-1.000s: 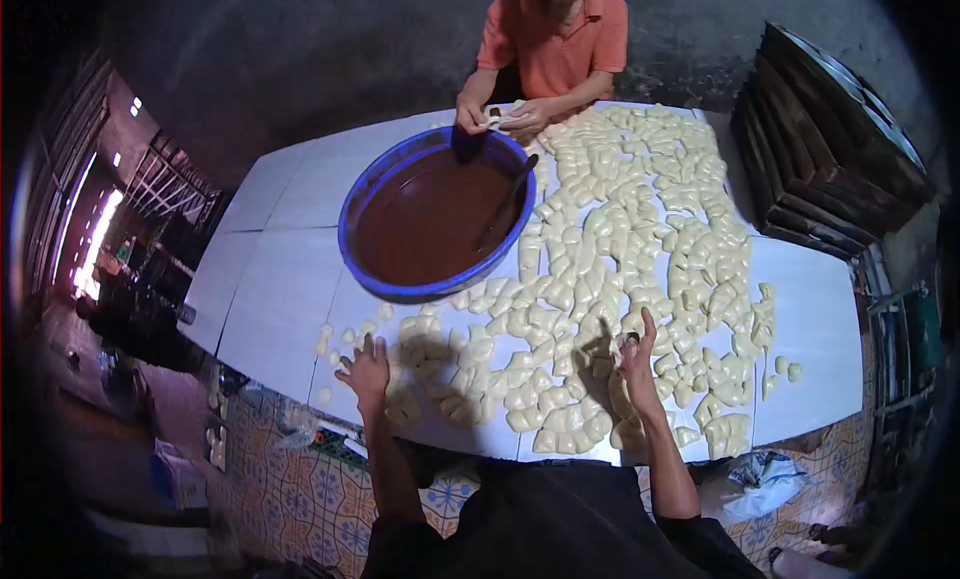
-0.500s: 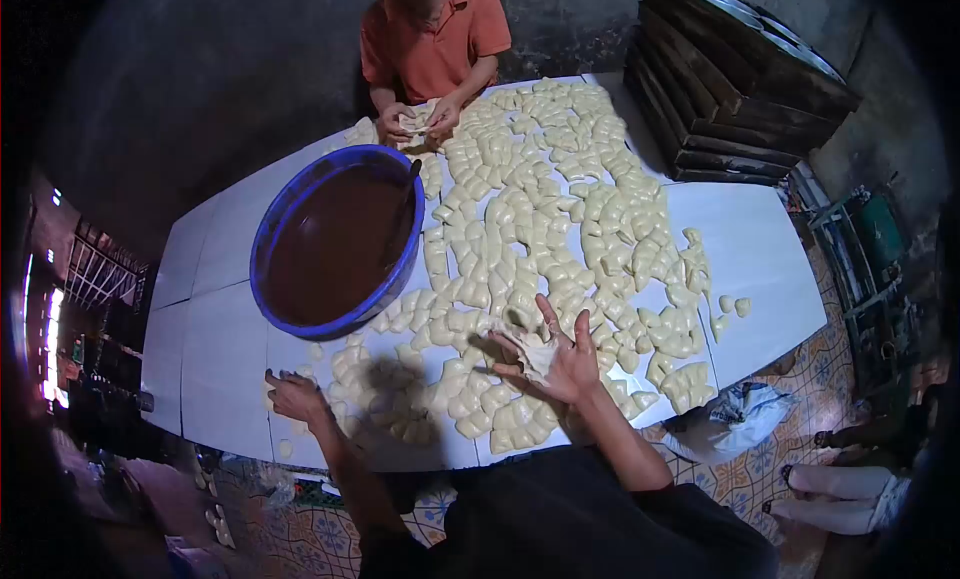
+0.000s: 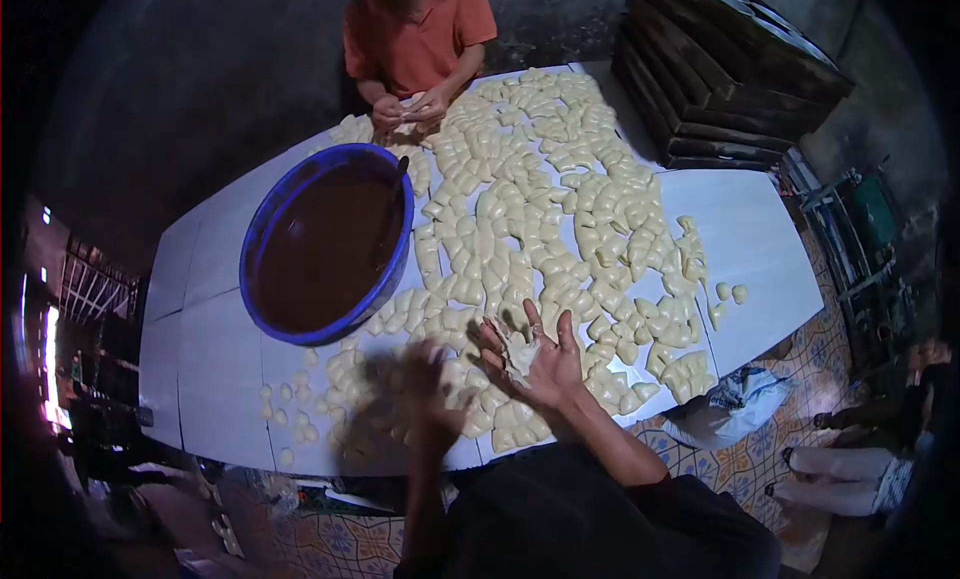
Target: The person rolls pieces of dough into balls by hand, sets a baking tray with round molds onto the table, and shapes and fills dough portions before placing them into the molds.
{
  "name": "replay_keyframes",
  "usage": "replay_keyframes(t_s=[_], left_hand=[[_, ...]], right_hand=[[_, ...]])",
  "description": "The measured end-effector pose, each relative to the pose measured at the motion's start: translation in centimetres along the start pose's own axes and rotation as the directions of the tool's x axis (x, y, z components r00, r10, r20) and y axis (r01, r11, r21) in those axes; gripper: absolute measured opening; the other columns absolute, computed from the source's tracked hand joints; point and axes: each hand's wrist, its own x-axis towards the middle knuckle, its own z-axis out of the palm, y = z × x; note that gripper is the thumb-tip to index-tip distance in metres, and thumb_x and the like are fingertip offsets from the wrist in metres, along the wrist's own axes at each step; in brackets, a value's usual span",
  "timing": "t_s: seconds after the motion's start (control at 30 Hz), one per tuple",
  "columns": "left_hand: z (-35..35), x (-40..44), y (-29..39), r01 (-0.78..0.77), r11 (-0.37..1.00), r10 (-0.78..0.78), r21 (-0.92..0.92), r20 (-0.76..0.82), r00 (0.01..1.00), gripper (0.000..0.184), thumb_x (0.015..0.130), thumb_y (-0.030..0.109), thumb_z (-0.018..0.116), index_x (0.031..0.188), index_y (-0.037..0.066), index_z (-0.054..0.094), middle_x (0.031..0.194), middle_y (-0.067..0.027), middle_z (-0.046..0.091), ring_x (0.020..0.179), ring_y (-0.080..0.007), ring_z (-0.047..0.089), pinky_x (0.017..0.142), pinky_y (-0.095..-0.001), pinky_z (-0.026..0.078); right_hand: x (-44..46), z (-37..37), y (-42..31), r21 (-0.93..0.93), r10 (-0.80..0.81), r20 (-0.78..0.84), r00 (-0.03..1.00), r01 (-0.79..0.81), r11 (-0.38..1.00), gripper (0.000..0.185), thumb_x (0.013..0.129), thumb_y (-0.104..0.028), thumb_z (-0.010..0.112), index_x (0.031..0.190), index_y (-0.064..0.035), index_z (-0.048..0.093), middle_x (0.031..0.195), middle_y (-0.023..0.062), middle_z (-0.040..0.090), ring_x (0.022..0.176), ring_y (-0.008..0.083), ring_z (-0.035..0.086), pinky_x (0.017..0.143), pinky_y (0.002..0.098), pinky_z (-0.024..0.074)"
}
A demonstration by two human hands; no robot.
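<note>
My right hand (image 3: 556, 375) is palm up over the near part of the table, fingers spread. A thin, flattened piece of dough (image 3: 521, 355) lies across its palm and fingers. My left hand (image 3: 430, 384) is smeared by motion a little to the left of it, and whether its fingers hold anything does not show. Under and beyond both hands, many pale, glossy pieces of dough (image 3: 505, 224) cover much of the table in joined rows. Small separate dough balls (image 3: 301, 391) are scattered to the left of my left hand.
A blue basin (image 3: 246, 269) of brown filling (image 3: 320, 249), with a dark handle (image 3: 402, 167) sticking up, stands on the white table (image 3: 215, 379). Across from me, a person in an orange shirt (image 3: 425, 39) works a dough piece. Dark trays (image 3: 700, 89) are stacked at the far right.
My left hand has moved right, from the small dough balls at the table's left toward my right hand. The right hand has shifted slightly, still bearing the dough. The view has tilted slightly.
</note>
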Motion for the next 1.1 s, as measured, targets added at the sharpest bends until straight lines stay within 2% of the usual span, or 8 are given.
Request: replay_keyframes(t_s=[0.23, 0.33, 0.5, 0.63, 0.7, 0.87, 0.93, 1.1], left_hand=[[7.0, 2.0, 2.0, -0.268, 0.953, 0.277, -0.141, 0.050, 0.960, 0.030, 0.084, 0.025, 0.059, 0.104, 0.003, 0.056, 0.108, -0.0135, 0.059, 0.115, -0.0317, 0.050, 0.107, -0.0498, 0.020], [8.5, 1.3, 1.3, -0.152, 0.979, 0.156, -0.133, 0.021, 0.988, 0.019, 0.084, 0.021, 0.057, 0.092, 0.003, 0.058, 0.093, -0.0156, 0.059, 0.097, -0.0330, 0.056, 0.101, -0.0502, 0.029], [9.7, 0.8, 0.1, 0.387, 0.843, -0.446, -0.373, -0.085, 0.891, 0.024, 0.091, 0.019, 0.046, 0.088, -0.003, 0.054, 0.079, -0.0202, 0.058, 0.075, -0.0365, 0.056, 0.074, -0.0436, 0.042], [5.0, 3.5, 1.5, 0.126, 0.294, -0.726, -0.947, -0.136, 0.674, 0.046, 0.096, 0.050, 0.032, 0.076, 0.009, 0.037, 0.063, -0.0038, 0.043, 0.057, -0.0189, 0.046, 0.059, -0.0336, 0.039], [3.0, 3.1, 0.4, -0.061, -0.119, -0.435, -0.991, -0.003, 0.900, 0.050, 0.095, 0.055, 0.030, 0.073, 0.011, 0.036, 0.066, -0.0033, 0.040, 0.060, -0.0141, 0.044, 0.064, -0.0314, 0.041], [6.3, 3.2, 1.9, 0.051, 0.590, -0.335, -0.806, -0.186, 0.924, 0.023, 0.090, 0.023, 0.049, 0.087, 0.000, 0.053, 0.092, -0.0121, 0.056, 0.084, -0.0250, 0.057, 0.077, -0.0357, 0.044], [6.9, 2.3, 3.2, 0.013, 0.984, -0.059, -0.176, -0.259, 0.964, 0.020, 0.091, 0.018, 0.050, 0.090, -0.002, 0.054, 0.102, -0.0157, 0.059, 0.094, -0.0259, 0.058, 0.083, -0.0372, 0.044], [9.5, 2.9, 0.0, 0.140, 0.911, -0.335, -0.388, -0.496, 0.801, 0.028, 0.092, 0.026, 0.051, 0.087, -0.001, 0.057, 0.077, -0.0149, 0.061, 0.070, -0.0280, 0.061, 0.064, -0.0388, 0.048]], right_hand=[[-0.9, -0.6, 0.7, -0.080, 0.057, -0.208, 0.976, -0.075, 0.994, 0.064, 0.083, -0.065, 0.043, 0.135, -0.0289, 0.037, 0.137, 0.0160, 0.040, 0.128, 0.0344, 0.035, 0.103, 0.0502, 0.0329], [-0.9, -4.2, 0.1, 0.325, 0.240, 0.085, 0.967, -0.255, 0.911, 0.062, 0.084, -0.066, 0.040, 0.135, -0.0303, 0.038, 0.131, 0.0116, 0.046, 0.118, 0.0267, 0.046, 0.098, 0.0427, 0.0380], [-1.7, -3.0, 2.1, -0.189, 0.163, -0.099, 0.982, -0.179, 0.966, 0.057, 0.087, -0.063, 0.036, 0.134, -0.0314, 0.040, 0.139, 0.0123, 0.038, 0.120, 0.0241, 0.045, 0.099, 0.0374, 0.0372], [-2.9, -2.7, 0.7, -0.204, 0.258, -0.033, 0.965, -0.260, 0.944, 0.060, 0.090, -0.060, 0.031, 0.136, -0.0228, 0.037, 0.135, 0.0196, 0.043, 0.119, 0.0310, 0.048, 0.097, 0.0449, 0.0395], [-2.4, -7.0, -1.2, -0.209, 0.252, 0.130, 0.959, -0.222, 0.952, 0.065, 0.092, -0.058, 0.027, 0.135, -0.0103, 0.036, 0.116, 0.0201, 0.058, 0.109, 0.0339, 0.056, 0.095, 0.0460, 0.0435], [-1.7, -4.0, 1.1, -0.544, 0.071, -0.060, 0.996, -0.092, 0.834, 0.069, 0.092, -0.059, 0.024, 0.140, -0.0107, 0.029, 0.124, 0.0148, 0.052, 0.115, 0.0273, 0.052, 0.098, 0.0398, 0.0409], [-2.7, -0.2, 3.8, -0.639, -0.086, -0.112, 0.990, -0.006, 0.769, 0.069, 0.092, -0.059, 0.024, 0.144, -0.0145, 0.020, 0.140, 0.0134, 0.034, 0.123, 0.0226, 0.043, 0.101, 0.0372, 0.0358], [-4.1, -1.4, 3.0, -0.898, -0.083, -0.046, 0.996, -0.005, 0.439, 0.070, 0.094, -0.053, 0.032, 0.146, -0.0132, 0.004, 0.137, 0.0140, 0.034, 0.121, 0.0226, 0.041, 0.102, 0.0366, 0.0303]])
